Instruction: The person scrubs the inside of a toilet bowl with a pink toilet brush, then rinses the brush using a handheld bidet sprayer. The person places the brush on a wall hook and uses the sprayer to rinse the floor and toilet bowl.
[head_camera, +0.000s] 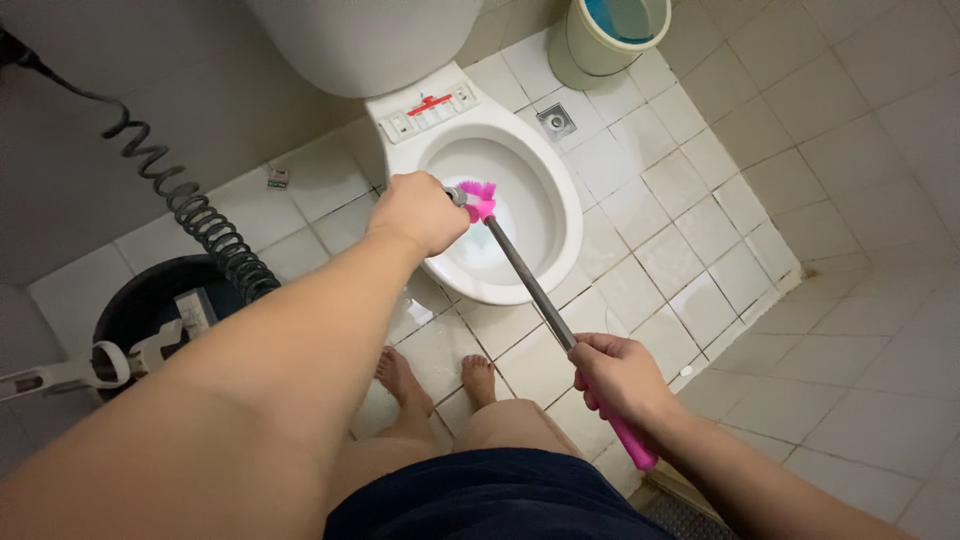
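A toilet brush with a grey metal shaft (525, 280), a pink handle and a pink bristle head (479, 197) reaches over a white toilet bowl (562, 215). My right hand (618, 377) is closed around the pink handle near my waist. My left hand (420, 211) is closed around the top of the shaft, right beside the bristle head, above the bowl's left rim. The bowl is open and holds a little water. My two bare feet (436, 383) stand on the tiles just in front of the bowl.
The white cistern (370, 40) sits behind the bowl. A black bucket (130, 305) with a coiled black hose (185, 205) and a white spray fitting (100, 365) stands at the left. A pale green bin (605, 35) and a floor drain (556, 120) lie at the back.
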